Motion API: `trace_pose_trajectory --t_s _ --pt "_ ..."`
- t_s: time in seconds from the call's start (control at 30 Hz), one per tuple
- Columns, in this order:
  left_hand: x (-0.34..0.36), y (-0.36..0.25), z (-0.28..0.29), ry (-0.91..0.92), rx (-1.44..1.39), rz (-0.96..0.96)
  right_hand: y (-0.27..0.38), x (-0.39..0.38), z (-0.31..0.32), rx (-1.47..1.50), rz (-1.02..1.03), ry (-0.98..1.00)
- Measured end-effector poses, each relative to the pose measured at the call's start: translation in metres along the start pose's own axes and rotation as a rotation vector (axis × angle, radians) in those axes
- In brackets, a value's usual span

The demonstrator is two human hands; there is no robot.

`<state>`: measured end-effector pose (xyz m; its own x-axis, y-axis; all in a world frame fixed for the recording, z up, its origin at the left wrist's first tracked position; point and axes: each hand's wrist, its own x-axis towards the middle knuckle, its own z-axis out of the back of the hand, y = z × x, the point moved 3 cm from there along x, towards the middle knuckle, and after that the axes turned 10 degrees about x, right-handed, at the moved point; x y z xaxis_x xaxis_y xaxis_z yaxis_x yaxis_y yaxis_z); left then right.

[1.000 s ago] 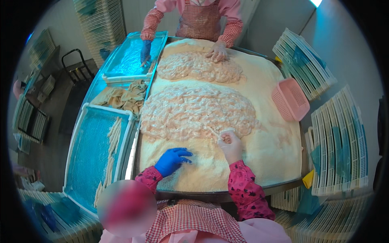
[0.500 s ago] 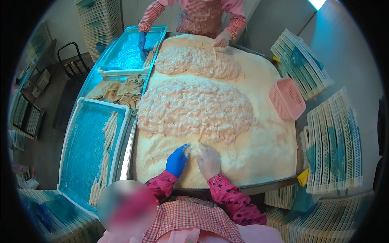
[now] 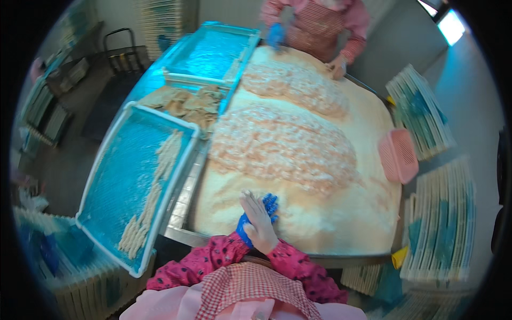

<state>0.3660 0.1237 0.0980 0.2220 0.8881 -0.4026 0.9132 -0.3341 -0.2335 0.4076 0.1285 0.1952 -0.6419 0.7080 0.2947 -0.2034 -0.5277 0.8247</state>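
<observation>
My left hand (image 3: 268, 205) wears a blue glove and rests on the pale crumb bed (image 3: 336, 218) near the table's front edge. My right hand (image 3: 257, 220) lies flat on top of it, fingers straight and close together. Whatever sits between or under the two hands is hidden. Just beyond them spreads a wide heap of crumb-coated pieces (image 3: 282, 144). To my left is a blue mesh tray (image 3: 120, 186) holding a long row of coated strips (image 3: 154, 184).
A second heap of coated pieces (image 3: 296, 85) lies further back, where another person's blue-gloved hand (image 3: 276, 34) and bare hand (image 3: 337, 66) work. A far blue tray (image 3: 213, 53), brown uncoated pieces (image 3: 184, 104), a pink basket (image 3: 399, 156) and stacked trays (image 3: 442, 218) surround the table.
My hands came together at the front edge; the right one now covers the gloved left. The view has tilted and shifted to the left.
</observation>
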Motion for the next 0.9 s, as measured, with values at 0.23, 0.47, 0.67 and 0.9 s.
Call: trace_pose_trajectory --t_s 0.23,0.47,0.67,0.9 --pt "-0.065 -0.116 0.089 -0.328 0.126 -0.387 -0.062 -0.024 0.036 -0.620 -0.174 -0.103" --pt "-0.293 -0.282 0.271 -1.095 1.208 -0.762 -0.092 -0.040 0.037 0.051 -0.484 -0.288" --pt "-0.269 -0.285 0.286 -0.798 0.944 -0.709 -0.059 -0.024 0.089 0.103 -0.234 -0.562" --pt "-0.145 -0.210 0.118 -0.358 1.458 -0.810 -0.046 -0.032 0.094 -0.594 -0.121 0.193"
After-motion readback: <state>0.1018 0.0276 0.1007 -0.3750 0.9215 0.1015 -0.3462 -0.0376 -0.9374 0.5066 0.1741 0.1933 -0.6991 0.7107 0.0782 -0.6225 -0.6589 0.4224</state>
